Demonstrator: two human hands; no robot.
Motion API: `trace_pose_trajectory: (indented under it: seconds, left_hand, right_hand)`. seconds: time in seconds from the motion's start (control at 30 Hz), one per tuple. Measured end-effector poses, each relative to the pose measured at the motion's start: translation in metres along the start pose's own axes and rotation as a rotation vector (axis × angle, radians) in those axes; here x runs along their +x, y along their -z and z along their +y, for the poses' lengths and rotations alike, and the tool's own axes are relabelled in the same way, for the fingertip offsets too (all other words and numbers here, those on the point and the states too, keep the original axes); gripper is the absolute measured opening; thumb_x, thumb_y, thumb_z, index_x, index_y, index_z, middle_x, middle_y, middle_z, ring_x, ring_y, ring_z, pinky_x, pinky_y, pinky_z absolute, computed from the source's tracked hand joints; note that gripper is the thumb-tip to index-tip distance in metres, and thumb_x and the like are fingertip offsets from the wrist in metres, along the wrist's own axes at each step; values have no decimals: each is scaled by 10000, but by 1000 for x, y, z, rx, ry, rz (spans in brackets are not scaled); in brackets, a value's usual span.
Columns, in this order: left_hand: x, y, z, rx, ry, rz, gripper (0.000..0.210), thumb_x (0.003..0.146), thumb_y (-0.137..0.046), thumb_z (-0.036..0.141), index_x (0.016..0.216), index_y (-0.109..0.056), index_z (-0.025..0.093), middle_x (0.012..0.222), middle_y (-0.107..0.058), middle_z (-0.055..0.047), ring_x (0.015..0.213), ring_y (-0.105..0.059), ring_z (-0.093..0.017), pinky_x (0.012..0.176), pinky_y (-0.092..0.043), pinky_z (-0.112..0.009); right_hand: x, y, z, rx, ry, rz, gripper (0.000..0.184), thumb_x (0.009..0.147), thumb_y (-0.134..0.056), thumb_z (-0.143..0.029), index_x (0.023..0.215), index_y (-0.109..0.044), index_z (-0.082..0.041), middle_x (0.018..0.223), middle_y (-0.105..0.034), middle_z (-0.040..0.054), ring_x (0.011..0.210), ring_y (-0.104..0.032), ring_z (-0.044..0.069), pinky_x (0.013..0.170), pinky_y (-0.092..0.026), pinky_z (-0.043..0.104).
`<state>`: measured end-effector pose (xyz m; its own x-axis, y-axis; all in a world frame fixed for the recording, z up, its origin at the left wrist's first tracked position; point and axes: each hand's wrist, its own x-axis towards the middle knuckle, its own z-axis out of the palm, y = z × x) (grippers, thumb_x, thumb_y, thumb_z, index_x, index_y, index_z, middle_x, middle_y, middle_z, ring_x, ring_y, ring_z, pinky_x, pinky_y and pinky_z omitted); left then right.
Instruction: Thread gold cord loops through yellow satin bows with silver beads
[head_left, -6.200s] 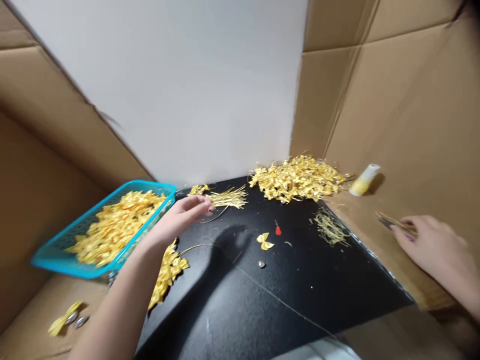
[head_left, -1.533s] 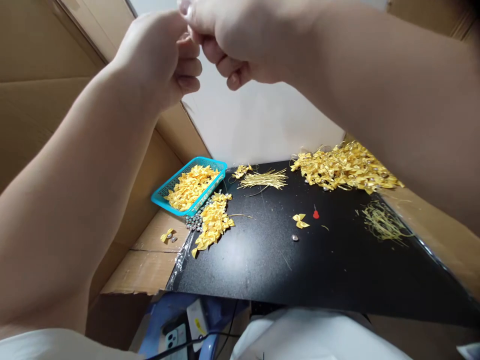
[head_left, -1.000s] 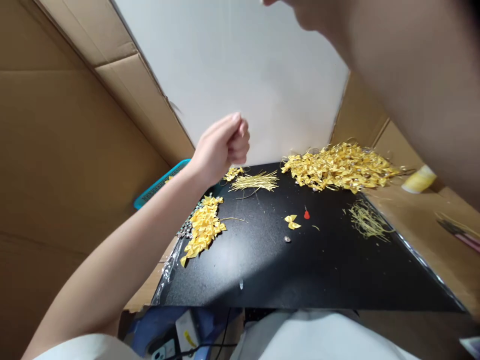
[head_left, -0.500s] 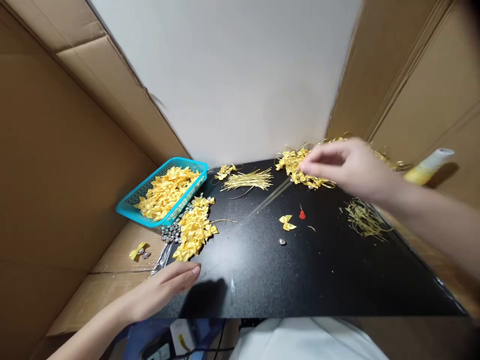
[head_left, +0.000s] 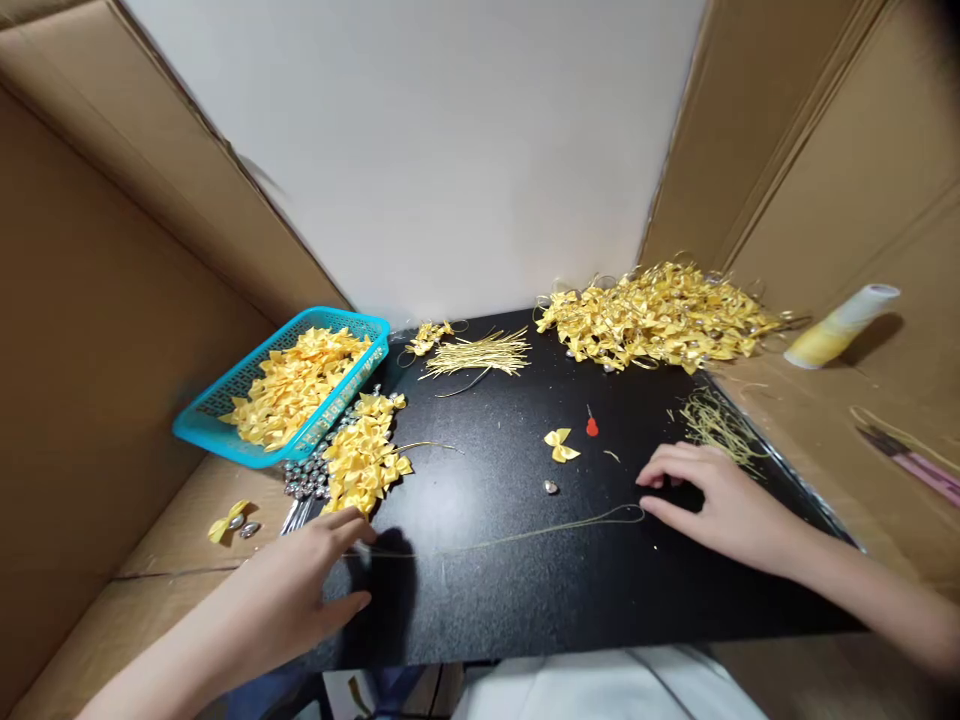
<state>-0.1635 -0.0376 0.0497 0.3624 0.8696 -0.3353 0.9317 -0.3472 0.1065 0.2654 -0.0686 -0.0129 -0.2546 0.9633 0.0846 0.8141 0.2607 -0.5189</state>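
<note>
A thin gold cord stretches across the black tabletop between my two hands, its looped end on the right. My right hand rests beside that loop, thumb at its tip and the fingers apart from the thumb. My left hand hovers over the cord's left end with thumb and fingers spread; whether a fingertip touches the cord is hidden. Beyond the cord lie one yellow ribbon bow, a small silver bell-like bead and a red needle threader.
A turquoise basket of bows stands left, with loose bows and silver beads beside it. Cut gold cords lie at the back. A heap of finished bows, a cone, cord scraps and pink-handled snips are right.
My right hand has come down from the bow heap to the front right. The cord now lies across the table between my hands. My left hand has opened its thumb away from its fingers.
</note>
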Motion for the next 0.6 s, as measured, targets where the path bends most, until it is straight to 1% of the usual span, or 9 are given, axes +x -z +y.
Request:
trace_pose_trajectory:
  seconds: [0.03, 0.1, 0.17, 0.23, 0.33, 0.37, 0.43, 0.5, 0.6]
  left_hand:
    - [3, 8, 4, -1, -12, -15, 327, 757, -564, 325, 1055, -659, 229, 1092, -671, -70, 932, -663, -231, 812, -501, -309]
    - [15, 21, 20, 26, -21, 24, 324, 793, -539, 368, 1041, -667, 204, 1086, -673, -86, 954, -657, -257, 836, -499, -350]
    - [35, 28, 45, 23, -81, 72, 315, 820, -537, 381, 1042, -669, 202, 1074, -681, -80, 969, -652, -255, 857, -490, -358]
    - [61, 27, 72, -1, -152, 81, 245, 818, -568, 343, 1000, -679, 221, 1038, -692, -54, 969, -649, -242, 834, -489, -339]
    - [98, 14, 103, -35, -149, 78, 193, 764, -646, 301, 933, -688, 219, 968, -704, -35, 901, -653, -224, 740, -483, -300]
    - [107, 9, 109, -64, -150, 79, 189, 748, -664, 301, 914, -687, 216, 943, -706, -30, 872, -651, -213, 710, -474, -284]
    - [120, -1, 113, -122, -142, 94, 184, 719, -689, 300, 882, -682, 215, 891, -702, -17, 824, -641, -196, 669, -457, -264]
    - [124, -10, 110, -200, -140, 112, 181, 707, -700, 297, 867, -678, 216, 864, -694, -10, 791, -629, -182, 646, -444, -251]
    - [120, -19, 106, -292, -128, 135, 133, 733, -682, 281, 847, -676, 213, 835, -684, -8, 751, -615, -167, 640, -435, -248]
  right_hand:
    - [6, 2, -3, -20, 16, 30, 125, 830, -610, -333, 816, -658, -218, 824, -663, 37, 797, -598, 207, 772, -409, 377]
    - [19, -1, -14, -28, 52, 77, 127, 838, -615, -334, 825, -660, -216, 844, -672, 41, 820, -599, 205, 791, -395, 377]
    - [33, -15, -29, -17, 99, 76, 134, 816, -659, -343, 867, -673, -219, 885, -684, 46, 870, -600, 215, 814, -377, 384]
    - [45, -34, -43, -22, 162, 29, 158, 799, -688, -344, 891, -684, -215, 903, -690, 51, 898, -599, 224, 819, -359, 391]
    - [61, -54, -52, -57, 223, 13, 76, 834, -661, -276, 859, -689, -210, 888, -688, 42, 911, -595, 218, 830, -338, 395]
    - [65, -55, -51, -60, 231, 24, 83, 830, -669, -275, 884, -688, -215, 910, -688, 39, 922, -591, 219, 836, -336, 397]
    - [71, -50, -42, -45, 214, 64, 203, 800, -708, -317, 982, -674, -233, 971, -682, 35, 942, -581, 224, 838, -342, 395]
    - [75, -40, -28, -28, 140, 133, 273, 784, -720, -356, 1024, -659, -243, 976, -675, 33, 926, -579, 222, 818, -359, 384]
    - [79, -27, -2, -44, -1, 221, 163, 810, -686, -335, 938, -668, -236, 944, -668, 35, 902, -583, 221, 786, -379, 374]
